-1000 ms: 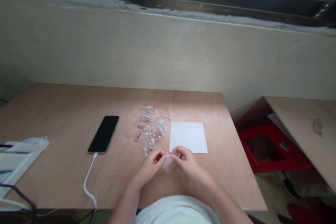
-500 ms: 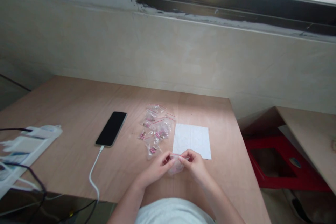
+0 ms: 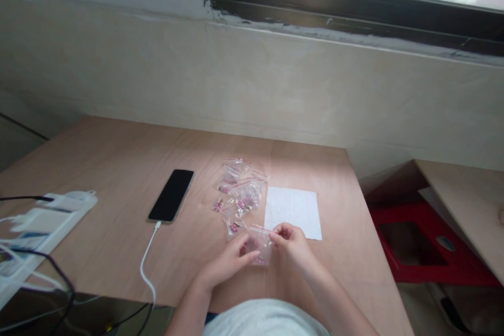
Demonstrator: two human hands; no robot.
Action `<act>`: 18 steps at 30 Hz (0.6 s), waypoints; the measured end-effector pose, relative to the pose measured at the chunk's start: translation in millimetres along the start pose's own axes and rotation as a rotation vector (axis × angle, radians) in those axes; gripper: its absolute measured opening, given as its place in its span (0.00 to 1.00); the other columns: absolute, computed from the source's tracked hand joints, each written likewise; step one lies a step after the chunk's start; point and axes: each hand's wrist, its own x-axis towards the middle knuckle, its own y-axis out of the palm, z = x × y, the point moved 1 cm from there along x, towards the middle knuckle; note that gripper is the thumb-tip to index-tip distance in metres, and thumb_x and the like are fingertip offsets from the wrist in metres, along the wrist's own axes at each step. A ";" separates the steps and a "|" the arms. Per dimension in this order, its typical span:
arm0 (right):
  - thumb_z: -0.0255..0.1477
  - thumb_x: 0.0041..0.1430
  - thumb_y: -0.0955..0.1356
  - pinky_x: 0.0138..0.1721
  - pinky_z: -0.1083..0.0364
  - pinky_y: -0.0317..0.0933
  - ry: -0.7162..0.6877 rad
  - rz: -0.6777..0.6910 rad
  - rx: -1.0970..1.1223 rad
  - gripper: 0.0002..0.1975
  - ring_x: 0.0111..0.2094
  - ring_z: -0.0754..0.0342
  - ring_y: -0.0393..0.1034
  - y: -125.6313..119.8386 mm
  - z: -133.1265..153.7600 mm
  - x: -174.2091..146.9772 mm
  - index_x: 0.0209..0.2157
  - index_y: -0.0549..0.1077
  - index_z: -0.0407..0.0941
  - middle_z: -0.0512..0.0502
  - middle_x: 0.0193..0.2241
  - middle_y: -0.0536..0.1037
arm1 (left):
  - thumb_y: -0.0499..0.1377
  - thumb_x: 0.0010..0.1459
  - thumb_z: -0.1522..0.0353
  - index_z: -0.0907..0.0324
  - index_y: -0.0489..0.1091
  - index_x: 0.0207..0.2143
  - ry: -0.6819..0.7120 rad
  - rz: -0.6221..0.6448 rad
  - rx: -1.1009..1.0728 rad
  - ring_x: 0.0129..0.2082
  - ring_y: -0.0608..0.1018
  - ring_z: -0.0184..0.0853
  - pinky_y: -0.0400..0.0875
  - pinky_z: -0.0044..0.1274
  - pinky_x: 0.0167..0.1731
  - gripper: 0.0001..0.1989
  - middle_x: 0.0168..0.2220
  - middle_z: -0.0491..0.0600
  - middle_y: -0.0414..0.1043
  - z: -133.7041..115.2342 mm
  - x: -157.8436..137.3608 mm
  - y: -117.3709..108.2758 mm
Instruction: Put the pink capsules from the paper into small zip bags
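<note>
1. Worktop (image 3: 126, 168): one under the bags. Plastic this thin is best handled low over it, so anything slipping out lands close by.
2. Power strip (image 3: 66, 227): one, at the far left, well apart from the hands and best left alone.
3. White sheet (image 3: 293, 210): one, lying flat. The right hand overlaps its near edge in view; whether they touch, I cannot tell. Avoid dragging a finger across it.
4. Two hands. The right hand (image 3: 291, 241) has its grip pinched together, thumb to fingertips, on the upper right corner of the held bag (image 3: 263, 244). The left hand (image 3: 226, 262) has its grip parted, thumb against the bag's lower left; how firmly it presses, I cannot tell. A light steadying touch there should do, with the right pinch close to the red line (image 3: 260, 229).
5. Phone (image 3: 171, 196): one, with one white cable (image 3: 143, 268), well to the left.
6. Bags: one between the hands, in front of the person; at least five more in an overlapping cluster (image 3: 250, 189) just beyond the left hand, the exact number lost in clear plastic. Better not to nudge these.
7. Pink pieces (image 3: 259, 260): low in the held bag, more in the cluster, too small to count. Letting them sit low should make handling easier.
</note>
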 end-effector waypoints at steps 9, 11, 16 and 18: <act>0.39 0.44 0.66 0.24 0.59 0.57 -0.157 -0.166 -0.112 0.15 0.27 0.58 0.60 2.5 18.6 25.9 0.32 0.66 0.43 0.47 0.30 0.69 | 0.58 0.45 0.64 0.59 0.62 0.26 0.016 -0.560 0.245 0.25 0.68 0.30 0.65 0.22 0.28 0.09 0.26 0.43 0.62 23.8 41.0 -41.7; 0.39 0.44 0.66 0.24 0.59 0.57 -0.140 -0.193 -0.116 0.15 0.27 0.57 0.60 -3.2 9.3 24.4 0.30 0.67 0.43 0.47 0.30 0.69 | 0.57 0.44 0.63 0.59 0.61 0.30 -0.004 -0.659 0.265 0.30 0.70 0.34 0.66 0.25 0.29 0.11 0.29 0.45 0.62 35.4 50.2 -43.7; 0.38 0.44 0.66 0.18 0.60 0.52 -0.052 -0.300 -0.024 0.13 0.21 0.59 0.58 -21.3 -18.5 14.6 0.28 0.66 0.43 0.50 0.24 0.67 | 0.59 0.42 0.62 0.58 0.56 0.35 -0.014 -0.782 0.295 0.36 0.69 0.40 0.66 0.32 0.34 0.19 0.33 0.49 0.60 52.4 72.5 -44.3; 0.38 0.44 0.66 0.16 0.60 0.50 -0.041 -0.330 0.000 0.13 0.19 0.60 0.57 -29.7 -24.5 11.4 0.28 0.65 0.43 0.51 0.22 0.66 | 0.59 0.42 0.61 0.59 0.55 0.36 -0.011 -0.799 0.307 0.36 0.69 0.40 0.66 0.33 0.35 0.21 0.34 0.49 0.60 53.1 82.3 -47.5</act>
